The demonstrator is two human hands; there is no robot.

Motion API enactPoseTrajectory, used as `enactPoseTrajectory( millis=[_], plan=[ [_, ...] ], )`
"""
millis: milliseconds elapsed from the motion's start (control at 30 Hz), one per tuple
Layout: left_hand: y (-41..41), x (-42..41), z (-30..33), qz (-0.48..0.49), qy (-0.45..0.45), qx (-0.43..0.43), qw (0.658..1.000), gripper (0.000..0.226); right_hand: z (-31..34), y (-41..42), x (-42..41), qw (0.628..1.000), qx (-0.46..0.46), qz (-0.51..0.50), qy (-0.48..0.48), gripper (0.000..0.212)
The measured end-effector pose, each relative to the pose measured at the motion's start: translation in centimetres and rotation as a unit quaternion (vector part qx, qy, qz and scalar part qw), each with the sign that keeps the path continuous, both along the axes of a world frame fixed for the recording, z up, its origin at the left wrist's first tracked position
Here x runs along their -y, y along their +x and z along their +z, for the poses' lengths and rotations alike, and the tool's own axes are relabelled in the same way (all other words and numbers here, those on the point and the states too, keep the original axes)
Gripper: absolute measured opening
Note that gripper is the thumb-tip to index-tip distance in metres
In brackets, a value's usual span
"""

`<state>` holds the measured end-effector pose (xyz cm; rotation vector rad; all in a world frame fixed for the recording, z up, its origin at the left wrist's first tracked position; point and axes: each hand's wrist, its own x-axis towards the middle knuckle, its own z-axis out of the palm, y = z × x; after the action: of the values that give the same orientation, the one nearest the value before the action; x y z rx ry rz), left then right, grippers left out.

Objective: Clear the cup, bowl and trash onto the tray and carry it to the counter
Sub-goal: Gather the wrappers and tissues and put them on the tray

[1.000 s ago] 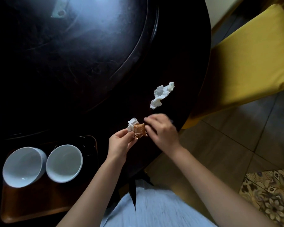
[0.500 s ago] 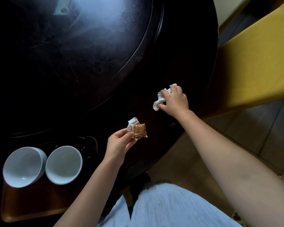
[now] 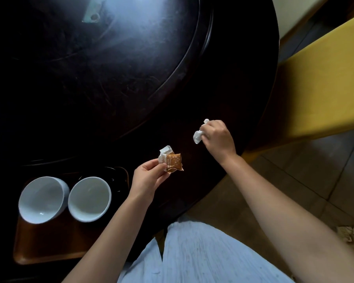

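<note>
Crockery, 2 white vessels (image 3: 43, 199) (cup and bowl look alike), already sits on the tray (image 3: 49, 248). Left hand (image 3: 149, 178) pinches sugar packets (image 3: 171, 161); right hand (image 3: 217, 137) is closed on the crumpled tissue (image 3: 198, 135) above the table (image 3: 110, 78). Trash collection is underway; next, both go to the tray.

Left hand (image 3: 149, 177) pinches wrappers (image 3: 171, 160); right hand (image 3: 218, 137) grips tissue (image 3: 198, 135).

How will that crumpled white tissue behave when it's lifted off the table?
The crumpled tissue probably weighs almost nothing and squashes easily; the right hand bunches it without effort. Being limp, it likely won't roll or slip.
</note>
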<state>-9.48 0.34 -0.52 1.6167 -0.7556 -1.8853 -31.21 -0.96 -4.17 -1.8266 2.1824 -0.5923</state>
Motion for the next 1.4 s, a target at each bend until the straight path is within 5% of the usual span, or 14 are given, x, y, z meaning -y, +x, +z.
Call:
enactPoseTrajectory(
  millis=[400,967,1200,1400],
  plan=[
    [9.2,-2.5,4.7,-0.070,-0.090,0.009,0.993,0.016,7.0,13.9,-9.1,0.986,0.058,0.071,-0.139,0.011],
    [33.6,-5.3,-0.3,-0.102,-0.026,0.074,0.992,0.014,4.7,35.3,-16.8,0.992,0.093,-0.034,-0.084,0.022],
    [34.9,-4.6,-3.7,-0.112,-0.026,0.103,0.988,0.010,0.9,37.5,-16.4,0.984,0.119,-0.132,-0.014,0.018],
    [33.4,-5.2,-5.4,-0.134,-0.145,0.236,0.952,0.021,-1.4,38.0,-15.8,0.980,0.109,-0.164,0.007,0.018]
  ],
)
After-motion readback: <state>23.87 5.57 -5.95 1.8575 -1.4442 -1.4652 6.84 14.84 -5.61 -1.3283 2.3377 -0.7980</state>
